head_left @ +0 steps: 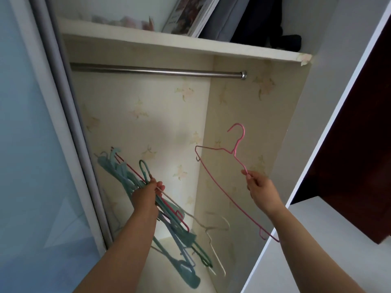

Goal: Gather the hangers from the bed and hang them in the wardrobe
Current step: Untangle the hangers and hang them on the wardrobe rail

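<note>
I stand in front of the open wardrobe [249,115], lined with pale floral paper. Its bare metal rail [156,71] runs across under the shelf. My left hand [147,194] grips a bundle of hangers [169,220], teal, blue, red and white, which fan out above and below my fist. My right hand [259,187] pinches one shoulder of a pink wire hanger [220,180]. That hanger is held up inside the wardrobe, its hook pointing upward, well below the rail and to the right of the bundle.
A white shelf [148,39] above the rail carries a framed picture [190,15] and folded dark clothes [264,24]. A frosted sliding door [31,144] stands at the left. A white side panel [317,144] and a dark brown door [355,149] stand at the right.
</note>
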